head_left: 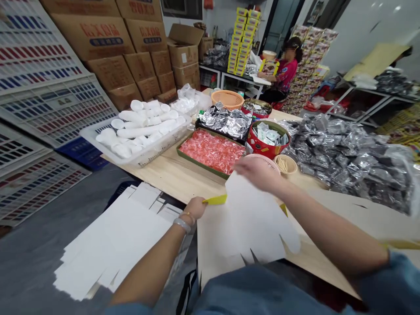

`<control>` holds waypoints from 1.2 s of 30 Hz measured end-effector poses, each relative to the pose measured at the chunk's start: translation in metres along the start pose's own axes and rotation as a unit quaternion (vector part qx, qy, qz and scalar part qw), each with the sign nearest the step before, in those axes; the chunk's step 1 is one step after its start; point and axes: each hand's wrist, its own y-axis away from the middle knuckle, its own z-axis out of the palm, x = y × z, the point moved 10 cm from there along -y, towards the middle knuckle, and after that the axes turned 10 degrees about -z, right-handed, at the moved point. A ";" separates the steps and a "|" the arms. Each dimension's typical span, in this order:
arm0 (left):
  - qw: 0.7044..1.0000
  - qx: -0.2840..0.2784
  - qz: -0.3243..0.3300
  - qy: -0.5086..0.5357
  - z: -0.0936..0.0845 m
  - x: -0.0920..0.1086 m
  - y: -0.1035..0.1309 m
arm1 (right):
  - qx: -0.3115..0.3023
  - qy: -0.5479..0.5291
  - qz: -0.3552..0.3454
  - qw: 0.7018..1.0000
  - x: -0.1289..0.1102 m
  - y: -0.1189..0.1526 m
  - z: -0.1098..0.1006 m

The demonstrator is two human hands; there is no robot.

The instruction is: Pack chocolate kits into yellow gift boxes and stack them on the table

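A white die-cut cardboard sheet [251, 223] with yellow flaps lies over the table's front edge. My left hand [196, 208], with a bangle at the wrist, is closed on a yellow flap at the sheet's left side. My right hand [254, 171] is at the sheet's far edge, its fingers blurred by motion, so its grip is unclear. Just beyond the hands is a green-rimmed tray [201, 162] of red wrapped packets [215, 151]. To the left of my left hand sits a stack of flat white cardboard sheets [121, 232].
A white crate [144, 159] of white cups stands at the back left. Red tins [262, 146] hold packets, beside a cup of sticks [286, 164]. Silver packets [348, 157] are heaped on the right. A person [287, 78] sits at a far table, near stacked cartons [108, 37].
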 end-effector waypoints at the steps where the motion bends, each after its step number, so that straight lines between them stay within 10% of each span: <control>1: 1.000 0.003 0.010 -0.009 0.001 0.008 0.003 | -0.089 0.044 -0.024 0.995 -0.010 -0.002 0.026; 4: 0.999 -0.020 0.043 -0.023 0.006 0.028 0.019 | -0.298 0.167 -0.074 0.937 -0.021 0.009 0.102; 7: 0.991 -0.116 0.030 0.068 0.018 0.026 0.037 | -0.284 0.189 -0.109 0.933 -0.022 0.018 0.130; 13: 0.964 -0.071 0.059 0.249 0.012 0.017 0.039 | -0.206 0.190 -0.046 0.959 -0.008 0.027 0.118; 18: 0.959 -0.083 0.063 0.265 0.015 0.020 0.038 | -0.192 0.202 -0.129 0.952 -0.036 0.020 0.124; 24: 0.963 0.029 0.024 0.266 -0.013 -0.003 0.036 | -0.158 0.224 -0.087 0.958 -0.039 0.010 0.128; 29: 0.951 0.052 -0.018 0.304 -0.026 -0.032 0.040 | -0.181 0.255 -0.203 0.928 -0.047 0.007 0.145; 36: 0.881 0.249 -0.097 0.390 -0.093 -0.078 0.063 | -0.126 0.176 -0.255 0.942 -0.123 -0.043 0.127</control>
